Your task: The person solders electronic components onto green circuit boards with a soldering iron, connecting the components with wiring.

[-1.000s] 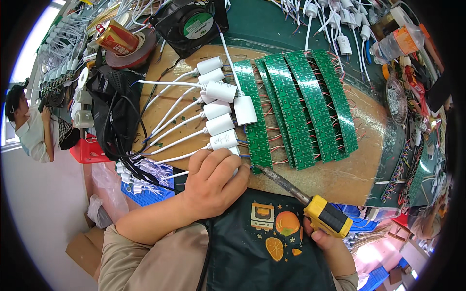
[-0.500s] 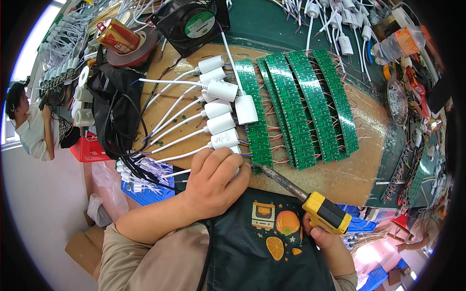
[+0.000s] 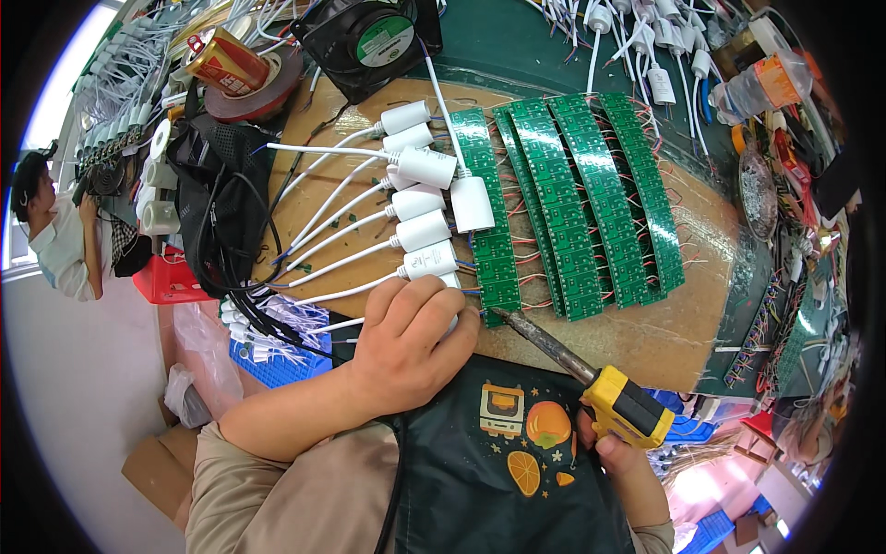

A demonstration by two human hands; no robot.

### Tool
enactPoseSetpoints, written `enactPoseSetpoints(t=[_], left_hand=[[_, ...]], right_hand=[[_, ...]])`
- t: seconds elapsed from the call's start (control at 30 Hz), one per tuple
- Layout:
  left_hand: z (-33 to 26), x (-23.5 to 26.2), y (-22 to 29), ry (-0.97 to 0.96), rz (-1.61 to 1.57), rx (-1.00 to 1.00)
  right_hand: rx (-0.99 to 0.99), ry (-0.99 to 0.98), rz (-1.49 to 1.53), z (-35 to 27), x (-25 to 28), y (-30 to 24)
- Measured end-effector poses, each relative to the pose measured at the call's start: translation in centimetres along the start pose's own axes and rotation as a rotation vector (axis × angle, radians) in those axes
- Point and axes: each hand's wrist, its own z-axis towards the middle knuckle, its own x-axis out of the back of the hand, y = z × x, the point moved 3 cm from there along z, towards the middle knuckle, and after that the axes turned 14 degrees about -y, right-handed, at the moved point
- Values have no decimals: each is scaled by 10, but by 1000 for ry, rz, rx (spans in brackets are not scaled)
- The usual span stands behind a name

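My left hand (image 3: 406,346) is closed around a white cylindrical cable housing, mostly hidden under its fingers, at the near end of the leftmost green circuit board strip (image 3: 499,268). In my right hand (image 3: 614,451) is a yellow and black soldering iron (image 3: 629,406). Its dark tip touches or hovers just over that strip's near end, close to my left fingertips; exact contact cannot be made out. A row of white cable housings (image 3: 425,231) with white cables lies along the strip's left side, thin wires running to it. One white housing (image 3: 472,204) rests across the strip.
More green board strips (image 3: 572,222) joined by red wires lie to the right on the brown work board (image 3: 646,355). A black fan (image 3: 369,42), a can (image 3: 226,63) on a tape roll and a black bag (image 3: 214,198) stand around it. A plastic bottle (image 3: 761,88) lies far right.
The view has shifted very slightly. Both hands, the soldering iron and the housings keep almost the same places.
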Motion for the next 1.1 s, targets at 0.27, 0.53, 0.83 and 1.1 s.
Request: enactPoseSetpoints(t=[0.27, 0.53, 0.83, 1.1], left_hand=[[-1, 1, -1, -1, -2, -8], [-1, 2, -4, -7, -23, -53], [-1, 3, -4, 5, -16, -49], [0, 1, -3, -9, -9, -38]], right_hand=[[1, -26, -59, -3, 2, 2], [-184, 112, 63, -3, -8, -3], [-17, -33, 132, -4, 1, 4], [-174, 101, 72, 2, -7, -2]])
